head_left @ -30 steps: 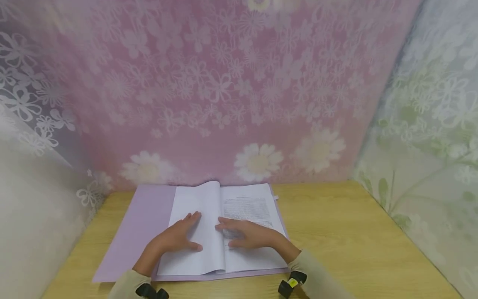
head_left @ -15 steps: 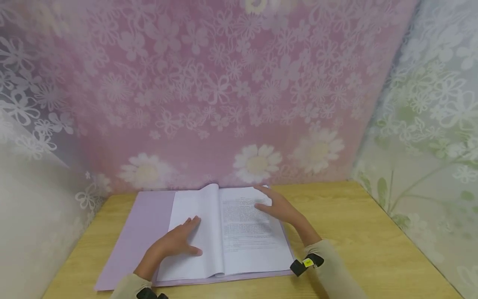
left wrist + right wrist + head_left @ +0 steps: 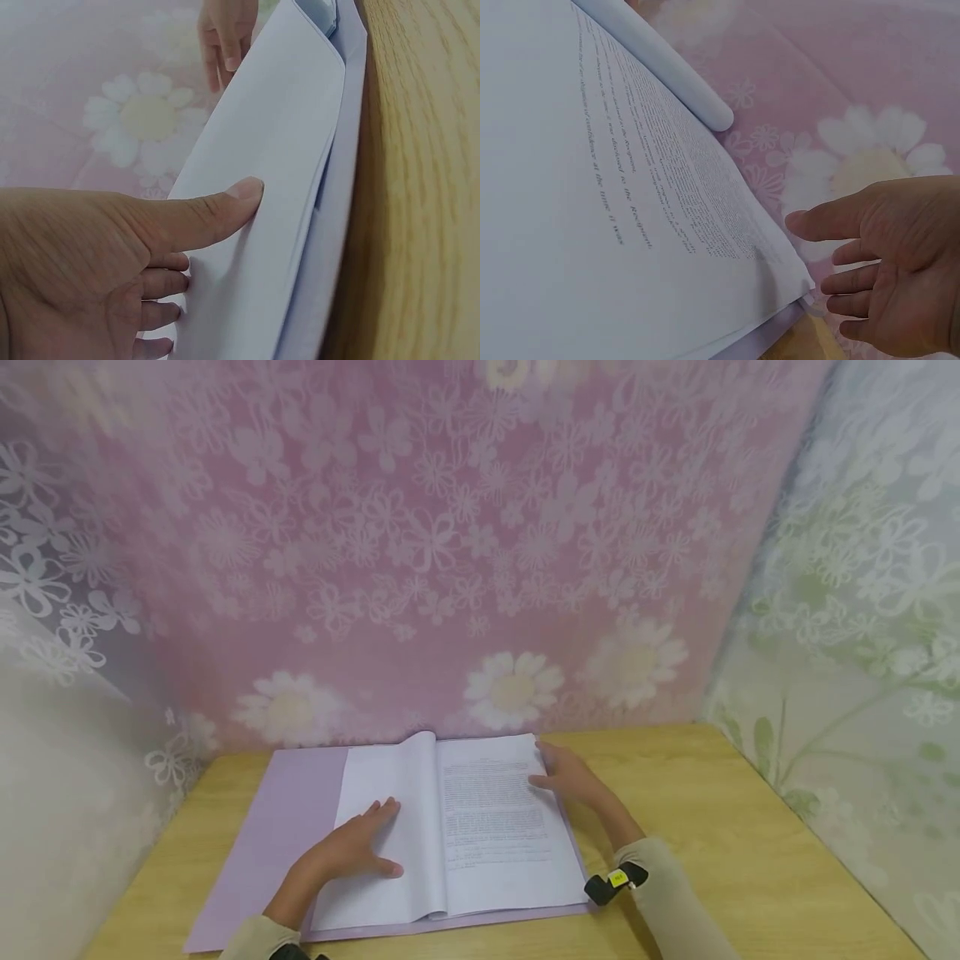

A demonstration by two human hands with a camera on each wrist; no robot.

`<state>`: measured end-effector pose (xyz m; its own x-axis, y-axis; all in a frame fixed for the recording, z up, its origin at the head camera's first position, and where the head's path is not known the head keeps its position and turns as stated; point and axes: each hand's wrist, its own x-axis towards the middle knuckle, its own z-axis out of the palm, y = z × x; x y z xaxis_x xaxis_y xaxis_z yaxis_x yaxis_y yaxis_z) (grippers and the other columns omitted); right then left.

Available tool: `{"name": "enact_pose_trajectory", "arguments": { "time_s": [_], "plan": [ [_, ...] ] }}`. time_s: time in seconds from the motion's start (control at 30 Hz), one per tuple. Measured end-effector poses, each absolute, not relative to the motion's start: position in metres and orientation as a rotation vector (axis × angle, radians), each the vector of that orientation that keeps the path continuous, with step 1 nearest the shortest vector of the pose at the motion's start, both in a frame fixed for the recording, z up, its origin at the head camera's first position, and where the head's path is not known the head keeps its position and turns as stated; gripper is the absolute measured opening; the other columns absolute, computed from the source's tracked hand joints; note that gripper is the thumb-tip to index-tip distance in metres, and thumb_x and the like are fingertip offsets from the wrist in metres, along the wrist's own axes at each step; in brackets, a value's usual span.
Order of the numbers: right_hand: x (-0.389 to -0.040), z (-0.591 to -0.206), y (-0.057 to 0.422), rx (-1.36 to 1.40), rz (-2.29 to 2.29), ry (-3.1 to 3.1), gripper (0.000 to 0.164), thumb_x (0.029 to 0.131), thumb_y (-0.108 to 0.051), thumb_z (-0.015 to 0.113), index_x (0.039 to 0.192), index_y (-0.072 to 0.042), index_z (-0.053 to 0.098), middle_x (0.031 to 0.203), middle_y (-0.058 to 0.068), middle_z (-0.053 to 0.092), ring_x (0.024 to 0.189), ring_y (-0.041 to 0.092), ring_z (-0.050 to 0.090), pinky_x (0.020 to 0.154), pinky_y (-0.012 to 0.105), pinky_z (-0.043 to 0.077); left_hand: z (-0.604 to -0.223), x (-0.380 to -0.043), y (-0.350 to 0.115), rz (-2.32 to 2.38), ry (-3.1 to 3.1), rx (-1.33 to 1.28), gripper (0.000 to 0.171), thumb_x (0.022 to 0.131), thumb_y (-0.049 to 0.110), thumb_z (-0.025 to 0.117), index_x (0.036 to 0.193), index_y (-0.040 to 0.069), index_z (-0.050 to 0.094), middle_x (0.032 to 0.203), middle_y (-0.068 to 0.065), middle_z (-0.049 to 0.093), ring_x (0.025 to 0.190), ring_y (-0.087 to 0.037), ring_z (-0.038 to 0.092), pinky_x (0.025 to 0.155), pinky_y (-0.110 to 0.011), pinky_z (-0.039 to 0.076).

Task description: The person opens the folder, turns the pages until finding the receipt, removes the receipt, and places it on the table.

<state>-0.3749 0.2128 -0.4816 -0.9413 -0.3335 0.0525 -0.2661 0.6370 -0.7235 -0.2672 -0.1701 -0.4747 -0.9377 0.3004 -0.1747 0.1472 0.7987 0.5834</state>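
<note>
A lilac folder (image 3: 285, 810) lies spread on the table with a stack of white paper in it. The turned-over blank sheets (image 3: 371, 893) curve up near the middle; a printed page (image 3: 495, 835) faces up on the right. My left hand (image 3: 352, 847) rests on the blank sheets, fingers spread and thumb apart, as the left wrist view (image 3: 97, 255) also has it. My right hand (image 3: 573, 777) is at the far right corner of the printed page, its thumb over the page edge and the fingers loosely extended beside it in the right wrist view.
The wooden table (image 3: 720, 827) extends to the right of the folder. A pink flowered wall (image 3: 480, 568) rises right behind the folder's far edge, with a pale flowered wall (image 3: 862, 693) on the right. Black straps (image 3: 618, 881) circle the wrists over beige sleeves.
My right hand has moved from the middle of the printed page to its far right corner, uncovering the text. My left hand has stayed on the blank sheets.
</note>
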Motion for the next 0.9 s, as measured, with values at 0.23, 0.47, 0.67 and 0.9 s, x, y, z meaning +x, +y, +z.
{"name": "enact_pose_trajectory", "arguments": {
  "time_s": [0.23, 0.47, 0.67, 0.9],
  "plan": [
    [-0.373, -0.493, 0.215, -0.473, -1.208, 2.731, 0.077, 0.096, -0.017, 0.072, 0.156, 0.008, 0.030, 0.160, 0.029, 0.036, 0.148, 0.048, 0.036, 0.119, 0.060, 0.034, -0.478, -0.263, -0.171, 0.877, 2.718, 0.361, 0.105, 0.074, 0.035, 0.091, 0.158, 0.006, 0.035, 0.164, -0.029, 0.027, 0.148, -0.055, 0.029, 0.115, -0.071, 0.030],
    [-0.371, -0.491, 0.214, -0.472, -1.287, 2.685, 0.076, 0.098, -0.014, 0.069, 0.157, 0.008, 0.027, 0.161, 0.029, 0.033, 0.148, 0.049, 0.033, 0.120, 0.060, 0.032, -0.474, -0.264, -0.172, 0.870, 2.733, 0.421, 0.102, 0.076, 0.032, 0.090, 0.157, 0.002, 0.036, 0.163, -0.027, 0.031, 0.150, -0.052, 0.028, 0.118, -0.068, 0.029],
    [-0.367, -0.482, 0.220, -0.454, -1.362, 2.648, 0.073, 0.100, -0.021, 0.066, 0.159, 0.001, 0.030, 0.159, 0.025, 0.039, 0.149, 0.047, 0.034, 0.121, 0.061, 0.031, -0.477, -0.263, -0.172, 0.874, 2.706, 0.391, 0.103, 0.075, 0.033, 0.091, 0.157, 0.003, 0.036, 0.164, -0.026, 0.030, 0.151, -0.051, 0.026, 0.118, -0.068, 0.028],
    [-0.372, -0.463, 0.229, -0.676, -1.530, 2.508, 0.063, 0.102, -0.014, 0.063, 0.158, -0.008, 0.035, 0.152, 0.030, 0.047, 0.139, 0.047, 0.050, 0.112, 0.058, 0.045, -0.475, -0.265, -0.170, 0.874, 2.730, 0.381, 0.103, 0.075, 0.033, 0.091, 0.158, 0.005, 0.036, 0.164, -0.026, 0.029, 0.151, -0.049, 0.028, 0.118, -0.066, 0.030]
  ]
}}
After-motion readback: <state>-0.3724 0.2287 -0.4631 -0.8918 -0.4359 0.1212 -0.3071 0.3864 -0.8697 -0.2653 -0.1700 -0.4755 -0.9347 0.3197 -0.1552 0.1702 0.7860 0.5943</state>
